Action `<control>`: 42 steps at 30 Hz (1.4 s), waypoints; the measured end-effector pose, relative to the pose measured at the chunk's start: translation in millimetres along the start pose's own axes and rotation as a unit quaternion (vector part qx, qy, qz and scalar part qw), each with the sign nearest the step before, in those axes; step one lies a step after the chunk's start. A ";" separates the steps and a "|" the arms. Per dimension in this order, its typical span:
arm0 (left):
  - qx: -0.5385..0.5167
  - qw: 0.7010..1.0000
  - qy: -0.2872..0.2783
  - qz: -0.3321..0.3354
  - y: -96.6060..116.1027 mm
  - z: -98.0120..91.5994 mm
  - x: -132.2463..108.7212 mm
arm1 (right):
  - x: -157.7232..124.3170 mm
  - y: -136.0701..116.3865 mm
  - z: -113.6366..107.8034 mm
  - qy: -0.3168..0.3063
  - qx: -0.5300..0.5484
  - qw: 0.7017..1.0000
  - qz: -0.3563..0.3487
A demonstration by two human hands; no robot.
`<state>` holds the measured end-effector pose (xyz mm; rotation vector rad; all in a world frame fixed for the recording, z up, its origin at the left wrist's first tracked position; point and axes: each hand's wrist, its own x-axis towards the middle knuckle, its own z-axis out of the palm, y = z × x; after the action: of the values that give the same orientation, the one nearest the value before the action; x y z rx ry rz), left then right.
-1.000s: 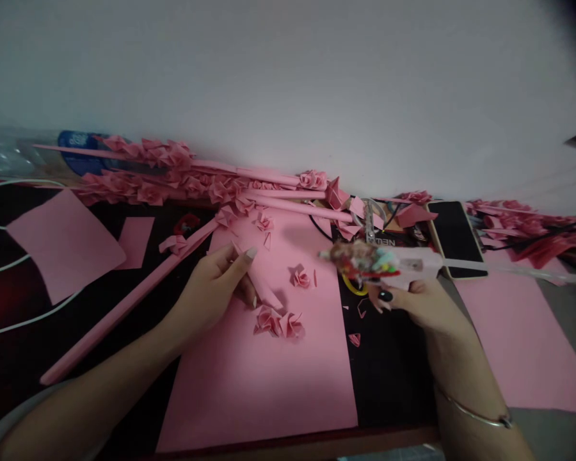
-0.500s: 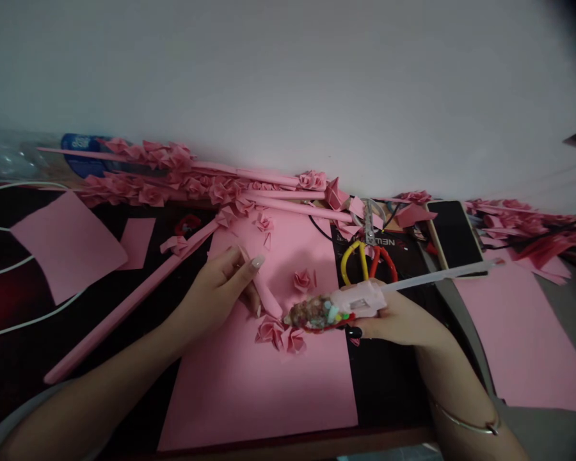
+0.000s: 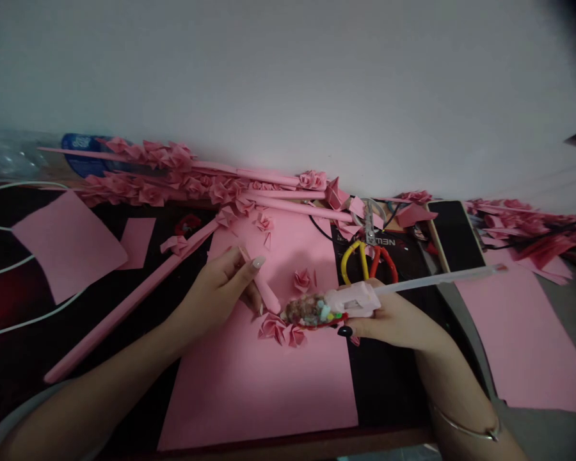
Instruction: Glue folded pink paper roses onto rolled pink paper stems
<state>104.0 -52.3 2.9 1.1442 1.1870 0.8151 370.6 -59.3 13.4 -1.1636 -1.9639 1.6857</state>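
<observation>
My left hand (image 3: 228, 278) pinches a short rolled pink paper stick (image 3: 267, 293) whose thick end points down and right. My right hand (image 3: 388, 317) is wrapped round a decorated glue gun (image 3: 358, 299), with a clear glue stick (image 3: 441, 279) poking out of its back. The gun's nozzle is close to the thick end of the stick; whether they touch is hard to tell. Just below lie two folded pink paper flowers (image 3: 272, 328). Another paper flower (image 3: 302, 280) sits above the gun. All this is over a large pink sheet (image 3: 259, 390).
A long pink paper stick (image 3: 125, 312) lies diagonally at left, near a pink square (image 3: 70, 246) and white cables. Behind are scissors (image 3: 369, 234), flowered sticks (image 3: 211, 187), a bottle (image 3: 14, 157) and a phone (image 3: 456, 235). More pink paper (image 3: 532, 346) lies at right.
The glue gun in my right hand has moved slightly left, and its nozzle end has risen a little. The two flowers below have shifted slightly. My left hand has barely moved.
</observation>
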 end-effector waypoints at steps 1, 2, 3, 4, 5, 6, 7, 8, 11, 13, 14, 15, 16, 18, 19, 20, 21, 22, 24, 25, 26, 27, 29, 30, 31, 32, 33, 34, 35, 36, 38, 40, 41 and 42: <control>0.000 1.000 0.002 0.000 -0.1 -0.1 0.1 | -0.2 0.3 -0.1 0.004 0.004 1.000 0.003; 0.000 1.000 0.005 -0.002 -0.5 -0.2 0.3 | -0.4 0.5 -0.5 0.010 0.005 1.000 0.004; 0.000 1.000 0.009 -0.003 -1.1 -0.3 0.4 | -0.4 0.4 -0.9 0.019 0.004 1.000 0.002; 0.002 1.000 0.013 -0.005 -1.8 -0.4 0.5 | -0.4 0.0 -1.6 0.027 0.002 1.000 0.001; 0.004 1.000 0.017 -0.005 -2.5 -0.6 0.6 | -0.3 -0.6 -2.5 0.031 0.001 1.000 -0.001; 0.008 1.000 0.020 -0.004 -3.3 -0.8 0.7 | -0.2 -1.5 -3.7 0.033 0.001 0.999 -0.002; 0.012 1.000 0.023 -0.003 -4.0 -1.1 0.7 | -0.1 -2.5 -5.0 0.033 0.001 0.999 -0.002; 0.015 1.000 0.025 -0.001 -4.5 -1.4 0.7 | -0.2 -3.5 -6.5 0.033 0.002 0.999 -0.002; 0.017 0.999 0.029 0.002 -4.8 -2.7 0.5 | -0.8 -5.9 -11.2 0.039 0.010 0.999 -0.008; 0.017 0.999 0.032 0.002 -4.1 -3.4 0.5 | -1.2 -6.7 -13.4 0.042 0.019 0.999 -0.018; 0.017 0.999 0.032 0.001 -3.5 -3.5 0.5 | -1.3 -7.1 -13.8 0.042 0.022 0.999 -0.023; 0.017 0.999 0.033 -0.001 -3.0 -3.5 0.6 | -1.3 -7.5 -13.7 0.041 0.024 0.999 -0.027; 0.016 0.999 0.031 -0.002 -2.5 -3.3 0.7 | -1.1 -7.9 -13.0 0.037 0.023 0.999 -0.029; 0.012 1.000 0.028 -0.005 -2.0 -2.7 0.9 | -0.7 -8.3 -10.6 0.029 0.020 0.999 -0.031; 0.010 1.000 0.027 -0.005 -2.1 -2.4 0.9 | -0.6 -8.1 -9.0 0.025 0.019 0.999 -0.027; 0.008 1.000 0.025 -0.005 -2.4 -2.1 0.8 | -0.6 -7.5 -7.6 0.021 0.019 0.999 -0.019; 0.007 1.000 0.025 -0.003 -2.9 -1.8 0.6 | -0.7 -6.4 -6.3 0.018 0.021 1.000 -0.009; 0.007 1.000 0.024 -0.001 -3.5 -1.7 0.4 | -0.9 -5.1 -5.2 0.015 0.021 1.000 -0.001; 0.006 1.000 0.020 0.000 -4.3 -1.4 0.1 | -1.3 -2.2 -4.0 0.011 0.017 1.000 0.005; 0.006 1.000 0.018 0.000 -4.5 -1.2 0.0 | -1.4 -1.0 -3.7 0.010 0.015 1.000 0.005; 0.005 1.000 0.016 -0.001 -4.5 -1.0 0.1 | -1.4 -0.1 -3.4 0.009 0.013 1.000 0.002; 0.003 1.000 0.014 0.000 -4.4 -0.8 0.4 | -1.2 0.3 -3.0 0.007 0.013 1.000 0.001; 0.002 1.000 0.014 0.004 -4.4 -0.4 1.4 | -0.8 0.4 -2.0 0.002 0.019 1.000 0.010; 0.002 1.000 0.013 0.008 -4.5 -0.3 2.0 | -0.6 0.3 -1.3 0.000 0.024 1.000 0.018; 0.003 1.000 0.012 0.011 -4.8 -0.3 2.6 | -0.5 0.1 -0.7 0.000 0.029 0.999 0.024; 0.004 1.000 0.013 0.013 -5.3 -0.4 3.0 | -0.5 0.1 -0.2 0.001 0.035 0.999 0.029; 0.006 1.000 0.014 0.013 -5.8 -0.4 3.3 | -0.5 0.0 0.0 0.003 0.040 0.999 0.032; 0.008 1.000 0.015 0.013 -6.4 -0.5 3.3 | -0.7 -0.1 0.1 0.004 0.042 0.999 0.031; 0.009 1.000 0.017 0.013 -6.9 -0.7 3.2 | -0.8 -0.4 -0.1 0.008 0.042 0.999 0.026; 0.010 1.000 0.019 0.012 -7.4 -0.8 2.9 | -0.9 -0.9 -0.6 0.014 0.039 0.999 0.021; 0.012 1.000 0.021 0.013 -8.2 -1.2 2.3 | -1.1 -2.8 -2.0 0.021 0.033 0.999 0.019; 0.015 0.999 0.022 0.018 -8.5 -1.6 2.2 | -1.0 -5.5 -4.0 0.023 0.030 0.999 0.022; 0.017 0.999 0.023 0.020 -8.5 -1.9 2.4 | -1.0 -6.9 -5.1 0.024 0.030 0.999 0.022; 0.018 0.999 0.024 0.021 -8.6 -2.2 2.6 | -0.9 -8.1 -6.4 0.025 0.028 0.999 0.018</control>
<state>101.7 -51.5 -6.0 1.1884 1.2245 0.8606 372.4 -55.6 22.8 -1.2158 -1.8649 1.6998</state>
